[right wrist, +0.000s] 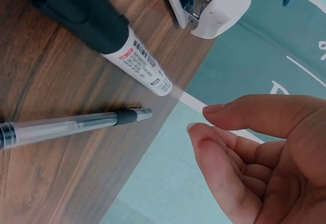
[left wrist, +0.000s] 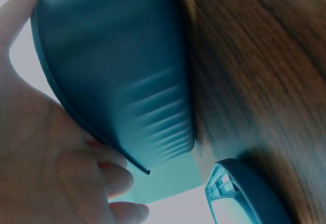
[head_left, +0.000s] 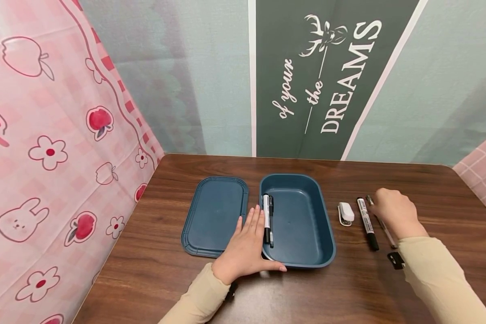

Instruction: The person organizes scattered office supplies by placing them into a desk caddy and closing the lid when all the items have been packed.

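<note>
Dark brown wood-grain table (head_left: 389,288) showing matt | teal plastic box (head_left: 308,256) appearing smooth | clear plastic pen (right wrist: 66,127) gleaming glossy

A dark brown wooden table (head_left: 186,288) with rounded corners stands against a pale teal wall. On the wall hangs a dark green banner (head_left: 308,54) with white lettering. A pink curtain (head_left: 44,157) with apples, flowers and rabbits hangs at left.

Left hand (head_left: 246,245) steadies blue box (head_left: 303,252); right hand (head_left: 394,212) over pen (head_left: 382,225).
</note>
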`<action>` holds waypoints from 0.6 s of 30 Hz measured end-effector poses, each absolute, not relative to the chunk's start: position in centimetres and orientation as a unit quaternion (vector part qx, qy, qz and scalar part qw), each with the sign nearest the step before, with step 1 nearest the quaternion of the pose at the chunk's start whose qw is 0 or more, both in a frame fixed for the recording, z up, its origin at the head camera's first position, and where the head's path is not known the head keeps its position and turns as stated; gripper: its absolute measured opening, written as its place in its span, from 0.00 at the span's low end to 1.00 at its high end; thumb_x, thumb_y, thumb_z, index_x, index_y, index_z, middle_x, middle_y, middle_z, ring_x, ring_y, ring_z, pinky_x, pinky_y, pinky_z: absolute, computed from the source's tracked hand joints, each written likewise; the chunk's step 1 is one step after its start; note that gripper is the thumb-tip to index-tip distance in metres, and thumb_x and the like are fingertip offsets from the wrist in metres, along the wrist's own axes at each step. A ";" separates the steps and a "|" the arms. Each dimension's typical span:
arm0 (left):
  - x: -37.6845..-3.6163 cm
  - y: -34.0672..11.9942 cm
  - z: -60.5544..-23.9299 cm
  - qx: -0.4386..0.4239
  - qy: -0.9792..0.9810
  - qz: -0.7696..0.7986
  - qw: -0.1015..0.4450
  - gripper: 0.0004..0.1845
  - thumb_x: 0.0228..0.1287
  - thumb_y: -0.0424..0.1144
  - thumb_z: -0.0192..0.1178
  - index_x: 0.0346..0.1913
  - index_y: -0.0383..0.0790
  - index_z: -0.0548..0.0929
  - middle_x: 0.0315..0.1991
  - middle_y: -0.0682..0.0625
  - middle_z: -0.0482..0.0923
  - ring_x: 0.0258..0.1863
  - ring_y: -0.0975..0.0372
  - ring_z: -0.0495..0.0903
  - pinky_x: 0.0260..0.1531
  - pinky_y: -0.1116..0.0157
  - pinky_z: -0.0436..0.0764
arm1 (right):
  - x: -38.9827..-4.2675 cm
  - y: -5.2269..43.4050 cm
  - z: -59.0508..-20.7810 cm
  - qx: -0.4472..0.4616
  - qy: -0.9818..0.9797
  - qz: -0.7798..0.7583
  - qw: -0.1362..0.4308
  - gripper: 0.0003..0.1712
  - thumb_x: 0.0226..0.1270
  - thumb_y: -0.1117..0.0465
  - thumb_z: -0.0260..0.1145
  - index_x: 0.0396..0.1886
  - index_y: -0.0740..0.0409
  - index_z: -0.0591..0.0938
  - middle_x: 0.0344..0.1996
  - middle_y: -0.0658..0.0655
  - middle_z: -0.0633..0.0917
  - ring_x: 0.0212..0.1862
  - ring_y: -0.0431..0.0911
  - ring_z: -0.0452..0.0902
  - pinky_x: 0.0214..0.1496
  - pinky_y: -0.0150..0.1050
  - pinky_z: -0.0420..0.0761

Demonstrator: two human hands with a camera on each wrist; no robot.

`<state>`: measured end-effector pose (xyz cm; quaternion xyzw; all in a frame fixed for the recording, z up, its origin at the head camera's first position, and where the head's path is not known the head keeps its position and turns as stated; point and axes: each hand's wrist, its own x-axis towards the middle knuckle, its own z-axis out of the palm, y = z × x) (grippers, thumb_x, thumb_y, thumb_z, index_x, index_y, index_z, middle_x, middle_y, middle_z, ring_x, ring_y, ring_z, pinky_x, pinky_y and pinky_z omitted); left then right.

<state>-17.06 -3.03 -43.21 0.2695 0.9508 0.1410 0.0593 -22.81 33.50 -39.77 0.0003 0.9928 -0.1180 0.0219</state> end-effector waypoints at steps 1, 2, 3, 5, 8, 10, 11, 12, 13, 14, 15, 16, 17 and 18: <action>-17.0 -3.0 -43.2 0.269 0.951 0.141 0.059 0.69 0.40 0.78 0.56 0.74 0.32 0.42 0.75 0.39 0.35 0.73 0.51 0.37 0.68 0.48 0.47 | -22.8 33.5 -39.8 0.000 0.993 -0.117 0.021 0.11 0.50 0.68 0.60 0.12 0.60 0.71 0.16 0.65 0.76 0.18 0.55 0.69 0.16 0.53 0.68; -17.0 -3.1 -43.2 0.269 0.951 0.140 0.059 0.69 0.40 0.78 0.56 0.74 0.32 0.42 0.75 0.39 0.35 0.73 0.51 0.37 0.68 0.48 0.47 | -22.8 33.6 -39.8 -0.001 0.993 -0.115 0.018 0.10 0.50 0.68 0.60 0.13 0.62 0.72 0.17 0.67 0.77 0.18 0.57 0.71 0.16 0.53 0.69; -17.0 -3.1 -43.2 0.269 0.951 0.140 0.060 0.69 0.40 0.78 0.56 0.74 0.32 0.42 0.75 0.40 0.34 0.73 0.51 0.37 0.68 0.48 0.47 | -22.8 33.6 -39.8 0.000 0.993 -0.114 0.020 0.09 0.50 0.68 0.60 0.14 0.63 0.73 0.18 0.69 0.77 0.18 0.58 0.71 0.16 0.53 0.69; -17.0 -3.1 -43.2 0.268 0.951 0.140 0.062 0.69 0.41 0.78 0.56 0.74 0.32 0.42 0.75 0.40 0.34 0.73 0.52 0.36 0.68 0.48 0.47 | -22.8 33.7 -39.8 0.000 0.994 -0.111 0.019 0.07 0.50 0.69 0.61 0.17 0.66 0.76 0.21 0.72 0.78 0.19 0.61 0.73 0.16 0.54 0.69; -17.0 -3.1 -43.2 0.267 0.951 0.141 0.064 0.69 0.41 0.78 0.56 0.74 0.32 0.42 0.75 0.40 0.33 0.73 0.52 0.35 0.68 0.48 0.47 | -22.8 34.0 -39.7 0.001 0.994 -0.109 0.026 0.07 0.52 0.68 0.63 0.20 0.68 0.77 0.23 0.73 0.79 0.21 0.64 0.74 0.17 0.55 0.70; -17.0 -3.1 -43.2 0.267 0.951 0.141 0.064 0.69 0.41 0.78 0.56 0.74 0.33 0.41 0.75 0.40 0.33 0.73 0.52 0.35 0.68 0.48 0.47 | -22.8 34.2 -39.8 0.002 0.993 -0.111 0.033 0.07 0.53 0.68 0.63 0.20 0.68 0.77 0.22 0.72 0.79 0.20 0.62 0.74 0.17 0.54 0.70; -17.0 -3.1 -43.2 0.267 0.951 0.141 0.063 0.69 0.41 0.78 0.56 0.74 0.32 0.41 0.75 0.40 0.33 0.73 0.51 0.36 0.68 0.48 0.47 | -22.8 34.3 -39.9 0.003 0.993 -0.113 0.038 0.08 0.53 0.68 0.63 0.19 0.67 0.77 0.21 0.71 0.79 0.20 0.60 0.74 0.17 0.53 0.70; -17.0 -3.1 -43.2 0.268 0.951 0.141 0.063 0.69 0.41 0.78 0.56 0.74 0.32 0.41 0.75 0.40 0.33 0.73 0.51 0.36 0.68 0.48 0.47 | -22.8 34.4 -40.0 0.003 0.992 -0.115 0.043 0.08 0.53 0.68 0.63 0.18 0.66 0.76 0.19 0.69 0.78 0.19 0.58 0.73 0.17 0.52 0.70; -17.0 -3.1 -43.2 0.268 0.951 0.140 0.063 0.69 0.41 0.78 0.56 0.74 0.32 0.42 0.75 0.40 0.33 0.73 0.51 0.36 0.68 0.48 0.47 | -22.8 34.6 -40.1 0.003 0.992 -0.118 0.045 0.09 0.53 0.68 0.63 0.17 0.65 0.75 0.18 0.67 0.77 0.19 0.57 0.72 0.17 0.52 0.69; -17.0 -3.1 -43.2 0.268 0.951 0.140 0.062 0.69 0.41 0.78 0.56 0.74 0.32 0.42 0.75 0.40 0.33 0.73 0.51 0.37 0.68 0.48 0.47 | -22.8 34.7 -40.3 0.004 0.991 -0.121 0.051 0.11 0.54 0.67 0.63 0.16 0.64 0.74 0.17 0.65 0.76 0.19 0.55 0.70 0.17 0.50 0.68; -17.0 -3.1 -43.2 0.268 0.951 0.139 0.062 0.69 0.41 0.78 0.56 0.74 0.32 0.42 0.75 0.40 0.33 0.73 0.51 0.37 0.68 0.48 0.47 | -22.8 34.8 -40.4 0.005 0.991 -0.124 0.057 0.13 0.55 0.67 0.62 0.14 0.62 0.72 0.15 0.61 0.74 0.19 0.53 0.68 0.17 0.48 0.67; -17.0 -3.1 -43.2 0.268 0.951 0.139 0.061 0.69 0.41 0.78 0.56 0.74 0.32 0.42 0.75 0.40 0.33 0.73 0.51 0.37 0.68 0.48 0.47 | -22.8 34.9 -40.6 0.007 0.990 -0.127 0.064 0.15 0.56 0.66 0.62 0.13 0.60 0.70 0.14 0.58 0.71 0.19 0.51 0.66 0.18 0.47 0.66; -16.9 -3.1 -43.2 0.268 0.951 0.139 0.062 0.69 0.41 0.78 0.56 0.74 0.32 0.42 0.75 0.40 0.34 0.73 0.51 0.37 0.68 0.48 0.47 | -22.7 35.0 -40.8 0.009 0.989 -0.130 0.071 0.17 0.57 0.65 0.62 0.13 0.58 0.68 0.14 0.55 0.68 0.19 0.50 0.64 0.18 0.45 0.65; -16.9 -3.1 -43.2 0.269 0.951 0.139 0.062 0.69 0.41 0.78 0.56 0.74 0.32 0.42 0.75 0.40 0.34 0.73 0.51 0.37 0.68 0.48 0.47 | -22.7 35.1 -41.0 0.011 0.988 -0.133 0.077 0.18 0.58 0.65 0.62 0.12 0.57 0.67 0.14 0.53 0.66 0.20 0.49 0.63 0.19 0.44 0.64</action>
